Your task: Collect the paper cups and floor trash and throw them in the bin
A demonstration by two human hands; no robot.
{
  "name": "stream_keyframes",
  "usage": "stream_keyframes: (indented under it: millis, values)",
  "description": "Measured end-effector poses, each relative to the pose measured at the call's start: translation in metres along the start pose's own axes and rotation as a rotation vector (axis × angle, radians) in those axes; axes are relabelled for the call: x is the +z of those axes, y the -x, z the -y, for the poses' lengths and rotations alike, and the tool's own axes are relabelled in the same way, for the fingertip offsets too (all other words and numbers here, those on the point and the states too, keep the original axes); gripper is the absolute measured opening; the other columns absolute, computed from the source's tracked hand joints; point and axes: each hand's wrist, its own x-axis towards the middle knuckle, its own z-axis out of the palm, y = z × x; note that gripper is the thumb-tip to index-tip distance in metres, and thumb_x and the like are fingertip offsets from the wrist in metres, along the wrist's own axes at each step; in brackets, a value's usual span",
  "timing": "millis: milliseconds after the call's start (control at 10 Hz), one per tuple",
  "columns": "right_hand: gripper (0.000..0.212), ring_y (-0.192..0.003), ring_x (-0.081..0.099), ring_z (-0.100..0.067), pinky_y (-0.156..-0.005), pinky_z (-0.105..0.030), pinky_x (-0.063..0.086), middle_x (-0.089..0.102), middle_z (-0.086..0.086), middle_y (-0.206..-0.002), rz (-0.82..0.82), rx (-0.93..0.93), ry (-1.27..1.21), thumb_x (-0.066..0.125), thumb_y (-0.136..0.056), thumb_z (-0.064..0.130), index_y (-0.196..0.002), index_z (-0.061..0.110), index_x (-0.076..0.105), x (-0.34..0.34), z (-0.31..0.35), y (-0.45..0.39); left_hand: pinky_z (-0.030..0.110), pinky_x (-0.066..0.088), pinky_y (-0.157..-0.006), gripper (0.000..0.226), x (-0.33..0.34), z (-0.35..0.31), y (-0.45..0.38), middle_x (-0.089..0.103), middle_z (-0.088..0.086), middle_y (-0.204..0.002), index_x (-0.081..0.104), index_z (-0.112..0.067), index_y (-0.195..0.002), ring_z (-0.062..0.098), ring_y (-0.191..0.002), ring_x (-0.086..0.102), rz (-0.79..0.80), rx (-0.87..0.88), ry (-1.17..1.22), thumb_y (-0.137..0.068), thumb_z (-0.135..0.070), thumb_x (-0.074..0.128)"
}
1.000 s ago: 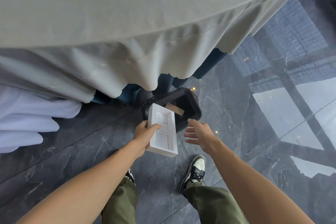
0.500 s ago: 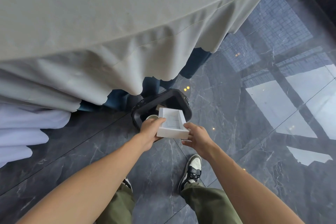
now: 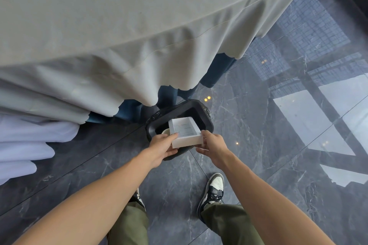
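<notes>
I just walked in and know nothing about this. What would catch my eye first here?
Probably the white box, held from both sides by the left hand and right hand right over a black bin on the dark marble floor. Next, the big grey tablecloth filling the upper left, its folds hanging just behind the bin.

cam: head-worn, 1 view only | faced fwd + steeply down | near: forearms, legs, shoes at frame btm | farther: bin on floor, draped desk up top | wide-angle, edges bent
</notes>
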Motion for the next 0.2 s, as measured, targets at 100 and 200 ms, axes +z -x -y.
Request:
stream_keyframes:
  millis: [100,200]
  values:
    - [0.029,-0.101,0.074,-0.031,-0.080,-0.038,0.065,0.069,-0.022,-0.116,-0.013,0.013,0.019,0.053,-0.103,0.022,-0.122,0.002,0.061,0.003,0.000,-0.002,0.041,0.055,-0.101,0.045,0.000,-0.001,0.000,0.065,0.012,-0.133,0.058,-0.015,-0.139,0.028,-0.120,0.065,0.061,0.012,-0.032,-0.097,-0.021,0.070]
    - [0.033,-0.096,0.073,-0.029,-0.066,-0.032,0.063,0.065,-0.022,-0.119,-0.020,0.023,0.080,0.056,-0.102,0.023,-0.126,0.000,0.059,0.000,0.003,0.008,0.040,0.042,-0.114,0.061,0.004,-0.001,0.004,0.050,0.000,-0.150,0.045,-0.017,-0.153,0.023,-0.135,0.053,0.060,0.078,-0.079,-0.097,-0.014,0.070]
